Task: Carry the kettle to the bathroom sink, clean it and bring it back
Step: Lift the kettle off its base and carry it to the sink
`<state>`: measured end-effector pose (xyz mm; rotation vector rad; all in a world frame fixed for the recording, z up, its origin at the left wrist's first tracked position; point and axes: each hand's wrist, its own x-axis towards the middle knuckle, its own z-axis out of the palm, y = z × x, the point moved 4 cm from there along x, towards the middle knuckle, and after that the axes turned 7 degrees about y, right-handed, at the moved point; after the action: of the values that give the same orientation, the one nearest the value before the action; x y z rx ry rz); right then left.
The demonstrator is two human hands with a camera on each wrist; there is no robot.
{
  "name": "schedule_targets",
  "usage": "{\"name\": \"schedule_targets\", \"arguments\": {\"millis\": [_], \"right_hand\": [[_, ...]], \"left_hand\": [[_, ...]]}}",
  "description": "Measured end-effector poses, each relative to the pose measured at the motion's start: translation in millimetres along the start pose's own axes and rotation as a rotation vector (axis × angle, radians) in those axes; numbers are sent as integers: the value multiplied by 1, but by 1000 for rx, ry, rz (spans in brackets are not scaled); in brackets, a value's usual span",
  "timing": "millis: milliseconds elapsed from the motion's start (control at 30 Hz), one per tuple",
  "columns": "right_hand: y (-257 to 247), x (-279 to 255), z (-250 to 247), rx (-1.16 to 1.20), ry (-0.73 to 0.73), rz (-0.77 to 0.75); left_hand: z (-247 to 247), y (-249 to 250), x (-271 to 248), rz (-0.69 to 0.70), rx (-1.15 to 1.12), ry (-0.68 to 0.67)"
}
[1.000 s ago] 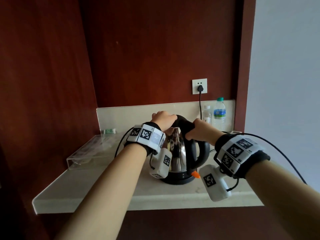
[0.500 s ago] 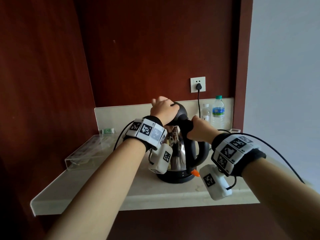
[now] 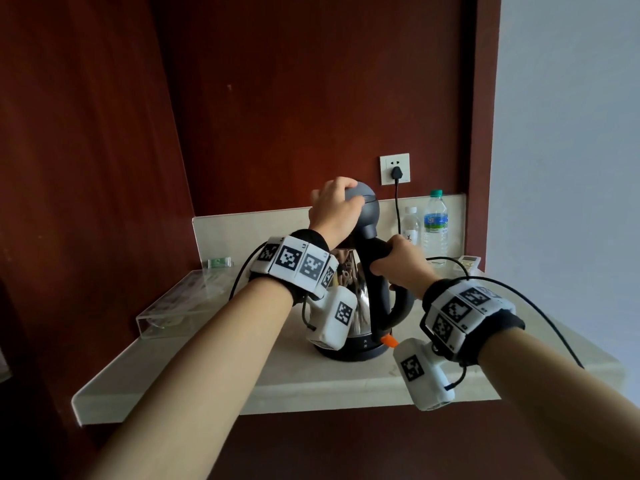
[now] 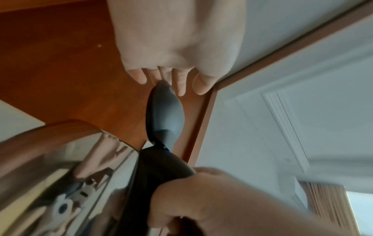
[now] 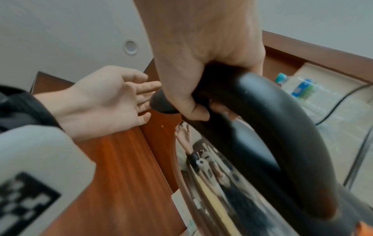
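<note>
A steel kettle (image 3: pixel 356 303) with a black handle (image 3: pixel 398 306) stands on its black base (image 3: pixel 360 351) on the stone counter (image 3: pixel 242 375). Its grey lid (image 3: pixel 369 206) is swung up, nearly upright. My left hand (image 3: pixel 332 209) rests on the raised lid from the left. The wrist views show its fingers (image 4: pixel 181 84) fairly straight against the lid (image 4: pixel 167 115). My right hand (image 3: pixel 398 261) grips the top of the handle (image 5: pixel 262 119), with fingers and thumb wrapped round it. The kettle's inside is hidden.
Two water bottles (image 3: pixel 435 223) stand at the back right beside a wall socket (image 3: pixel 394 169) holding the kettle's plug and cord. A clear acrylic tray (image 3: pixel 187 303) and a small green packet (image 3: pixel 219 262) lie left. Dark wood panels close the back and left; a white wall stands right.
My left hand has raised the lid from shut on the kettle to nearly upright. My right hand has kept its grip on the handle; the kettle stays on its base.
</note>
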<state>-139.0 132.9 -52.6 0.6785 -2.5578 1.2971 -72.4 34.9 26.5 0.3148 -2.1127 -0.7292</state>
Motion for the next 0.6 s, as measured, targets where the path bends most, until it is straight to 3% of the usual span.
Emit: {"name": "schedule_targets", "arguments": {"millis": [333, 600], "right_hand": [[0, -4, -2, 12, 114, -8], [-24, -7, -18, 44, 173, -93]], "left_hand": [[-5, 9, -4, -213, -339, 8], [-36, 35, -7, -116, -378, 126]]}}
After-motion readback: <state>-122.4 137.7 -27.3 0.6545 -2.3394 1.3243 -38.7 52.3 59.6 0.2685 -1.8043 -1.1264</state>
